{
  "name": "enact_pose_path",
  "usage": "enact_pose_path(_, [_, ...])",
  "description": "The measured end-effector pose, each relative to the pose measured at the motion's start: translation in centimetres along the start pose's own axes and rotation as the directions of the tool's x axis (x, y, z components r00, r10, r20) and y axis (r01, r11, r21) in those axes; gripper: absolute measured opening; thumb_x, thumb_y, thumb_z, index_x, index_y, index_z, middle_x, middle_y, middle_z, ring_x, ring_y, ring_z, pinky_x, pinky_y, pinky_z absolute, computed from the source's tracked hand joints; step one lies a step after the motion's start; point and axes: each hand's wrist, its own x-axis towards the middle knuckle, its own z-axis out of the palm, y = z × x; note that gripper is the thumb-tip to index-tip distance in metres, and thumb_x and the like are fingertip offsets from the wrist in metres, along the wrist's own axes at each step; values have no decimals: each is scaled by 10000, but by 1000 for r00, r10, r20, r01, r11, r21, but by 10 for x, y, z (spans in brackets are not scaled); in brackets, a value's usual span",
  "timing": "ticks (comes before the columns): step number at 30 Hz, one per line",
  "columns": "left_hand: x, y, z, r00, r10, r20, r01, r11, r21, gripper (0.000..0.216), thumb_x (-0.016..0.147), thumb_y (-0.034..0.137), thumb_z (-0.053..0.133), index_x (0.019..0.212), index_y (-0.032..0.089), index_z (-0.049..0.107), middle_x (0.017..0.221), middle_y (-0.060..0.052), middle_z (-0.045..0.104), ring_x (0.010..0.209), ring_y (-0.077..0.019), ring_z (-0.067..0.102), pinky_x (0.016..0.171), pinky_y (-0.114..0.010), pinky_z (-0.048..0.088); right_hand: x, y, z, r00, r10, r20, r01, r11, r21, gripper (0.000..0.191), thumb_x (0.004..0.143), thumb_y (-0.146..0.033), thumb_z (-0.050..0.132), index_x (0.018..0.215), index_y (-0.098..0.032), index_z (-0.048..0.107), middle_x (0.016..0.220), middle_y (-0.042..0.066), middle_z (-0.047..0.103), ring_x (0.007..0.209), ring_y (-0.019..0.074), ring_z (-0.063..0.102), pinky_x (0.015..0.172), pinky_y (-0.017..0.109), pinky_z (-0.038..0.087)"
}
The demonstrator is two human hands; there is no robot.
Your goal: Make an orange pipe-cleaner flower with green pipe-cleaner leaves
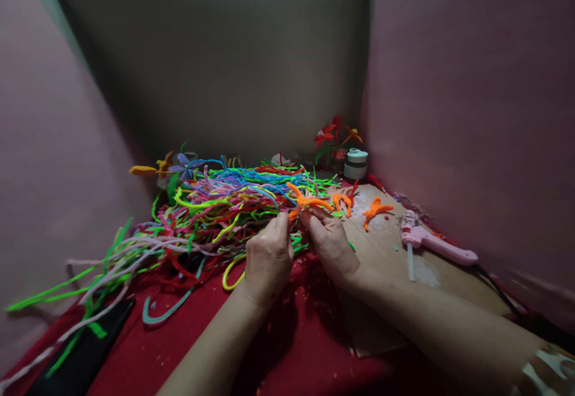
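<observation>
Between my hands is an orange pipe-cleaner flower [309,202], its fuzzy petals spread out above my fingertips. My left hand [270,255] is closed, thumb and fingers pinched together at the flower's lower left. Pinched closed too, my right hand [330,243] grips its underside from the right. The exact finger contact is partly hidden behind my knuckles. Just right of the held flower lie an orange pipe-cleaner piece [342,203] and another orange petal shape [376,211], both on a brown cardboard sheet [381,252].
A large heap of coloured pipe cleaners [224,198] spreads behind and left. A pink glue gun [438,245] rests on the cardboard's right side. At the back stand red pipe-cleaner flowers [330,133] and a small pale-lidded jar [356,165]. A black flat object [85,348] lies front left.
</observation>
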Motion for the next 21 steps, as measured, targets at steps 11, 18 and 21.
enact_pose_path(11, [10, 5, -15, 835, -270, 480, 543, 260, -798, 221, 794, 342, 529, 665, 168, 484, 502, 70, 351, 409, -45, 277, 411, -173, 230, 7, 14, -1, 967, 211, 139, -246, 914, 322, 262, 697, -394, 670, 854, -191, 619, 607, -39, 515, 449, 70, 369, 390, 207, 278])
enact_pose_path(18, [9, -2, -19, 726, 128, 676, 664, -385, -641, 179, 818, 345, 531, 803, 172, 491, 498, 105, 280, 353, -5, 99, 338, -127, 160, 9, 6, -3, 921, 171, 350, -326, 829, 454, 202, 693, -352, 691, 798, -188, 639, 581, -41, 538, 501, 72, 457, 504, 209, 383])
enact_pose_path(21, [8, -4, -17, 719, 177, 672, 673, -418, -610, 154, 843, 316, 496, 814, 164, 499, 501, 103, 268, 358, -6, 84, 335, -127, 161, 9, 4, -3, 911, 166, 377, -337, 826, 452, 222, 707, -357, 681, 824, -172, 643, 564, -44, 534, 494, 68, 464, 521, 209, 401])
